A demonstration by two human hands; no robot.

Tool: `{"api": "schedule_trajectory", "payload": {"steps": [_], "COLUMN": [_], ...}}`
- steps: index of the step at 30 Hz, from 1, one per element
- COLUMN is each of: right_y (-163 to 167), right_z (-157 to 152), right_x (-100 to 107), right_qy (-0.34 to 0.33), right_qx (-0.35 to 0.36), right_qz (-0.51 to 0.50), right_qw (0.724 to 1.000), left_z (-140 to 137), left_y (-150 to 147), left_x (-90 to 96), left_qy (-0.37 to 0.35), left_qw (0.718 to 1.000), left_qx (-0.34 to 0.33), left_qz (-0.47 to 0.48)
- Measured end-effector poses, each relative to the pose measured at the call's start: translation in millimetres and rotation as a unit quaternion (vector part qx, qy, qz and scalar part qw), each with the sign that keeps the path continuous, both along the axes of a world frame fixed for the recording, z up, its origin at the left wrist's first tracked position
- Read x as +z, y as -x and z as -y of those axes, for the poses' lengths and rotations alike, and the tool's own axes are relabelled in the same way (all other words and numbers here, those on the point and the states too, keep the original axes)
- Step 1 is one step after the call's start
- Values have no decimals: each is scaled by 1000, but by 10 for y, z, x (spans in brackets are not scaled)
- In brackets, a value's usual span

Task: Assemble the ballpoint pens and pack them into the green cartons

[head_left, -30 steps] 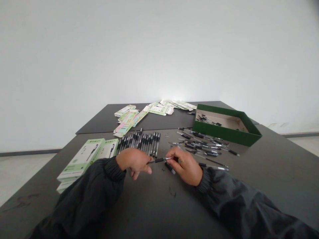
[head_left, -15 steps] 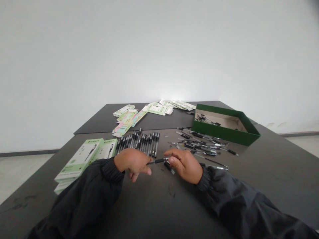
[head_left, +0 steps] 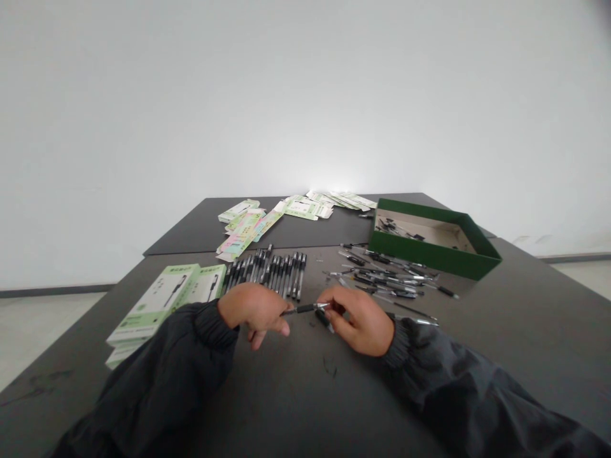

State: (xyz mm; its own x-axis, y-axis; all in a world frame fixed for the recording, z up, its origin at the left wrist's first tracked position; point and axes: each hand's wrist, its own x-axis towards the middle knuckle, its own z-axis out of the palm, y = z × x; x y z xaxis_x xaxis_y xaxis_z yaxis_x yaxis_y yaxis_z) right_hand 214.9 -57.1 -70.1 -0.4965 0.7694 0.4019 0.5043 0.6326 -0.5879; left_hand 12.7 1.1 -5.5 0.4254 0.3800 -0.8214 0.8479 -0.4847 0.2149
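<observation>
Between my two hands lies a gel pen (head_left: 306, 308) with a black grip, held roughly level just above the dark table. My left hand (head_left: 255, 308) is closed on its left end. At the silvery tip, the thumb and fingers of my right hand (head_left: 361, 320) are pinched together on the pen. A black pen cap or short pen part (head_left: 324, 319) rests on the table just under the tip, partly hidden. Behind my left hand, a row of capped pens (head_left: 286, 270) lies side by side. Loose pens and refills (head_left: 391, 280) are heaped beyond my right hand.
Stacked white-green pen boxes (head_left: 155, 302) stand at the left, close to my left sleeve. Flattened cartons (head_left: 243, 235) lie farther back, with more cartons (head_left: 305, 207) near the wall. A green open box (head_left: 432, 255) with some pen parts inside sits at the right.
My right hand has shifted slightly right along the pen, and its fingers have changed their hold, exposing the silvery tip. My left hand and the pen have stayed nearly in place.
</observation>
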Motion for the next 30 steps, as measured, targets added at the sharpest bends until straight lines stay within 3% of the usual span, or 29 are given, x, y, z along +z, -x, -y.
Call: {"api": "schedule_trajectory", "payload": {"steps": [5,11,23,30], "right_y": [17,15,16,42], "right_z": [-19,-11,2,11], "right_x": [-26,4,-8,-14], "right_qy": [-5,-12,-25,-90], "right_qx": [-40,-5,-23,-9], "right_qz": [-18,7,35,42], "right_qw": [999,1000,999,995], "left_z": [11,61,66,75], "left_y": [-17,-80,-91,-88], "left_x": [18,80,61,63], "left_qy": [3,-10,-8,-15], "left_qw": [1000,999,999,999], "left_qx": [-9,-20,-30,-37], "left_qz": [-9,-26,-28,-27]}}
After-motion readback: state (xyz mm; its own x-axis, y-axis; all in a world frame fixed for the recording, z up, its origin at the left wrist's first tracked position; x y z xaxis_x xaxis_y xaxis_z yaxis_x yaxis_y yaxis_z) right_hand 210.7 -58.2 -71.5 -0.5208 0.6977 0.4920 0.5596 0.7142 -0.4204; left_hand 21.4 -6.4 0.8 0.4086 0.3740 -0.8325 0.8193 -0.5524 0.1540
